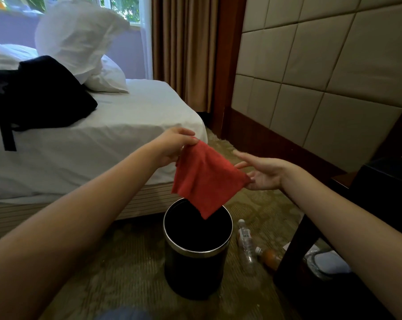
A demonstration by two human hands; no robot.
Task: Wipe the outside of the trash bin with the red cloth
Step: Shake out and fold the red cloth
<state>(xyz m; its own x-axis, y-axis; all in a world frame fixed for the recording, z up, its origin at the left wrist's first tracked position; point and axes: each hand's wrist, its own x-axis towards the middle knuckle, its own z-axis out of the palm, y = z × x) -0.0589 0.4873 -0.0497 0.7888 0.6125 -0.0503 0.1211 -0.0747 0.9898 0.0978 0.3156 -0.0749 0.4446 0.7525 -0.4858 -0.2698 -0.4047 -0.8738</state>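
The trash bin [195,271] stands upright on the carpet beside the bed [103,139], its outside not yet touched. The red cloth [204,179] hangs over its open mouth. The left hand [172,146] pinches the cloth's top corner. The right hand [264,174] has its fingers straight and spread, touching the cloth's right edge. Held by so light a pinch, the cloth could slip into the bin, and a hard wipe might tip the bin toward the bottles [246,245].

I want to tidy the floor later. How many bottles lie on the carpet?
2. A clear bottle lies just right of the trash bin; a bottle with orange contents lies beside it, near the dark table. Others may be hidden behind that table.
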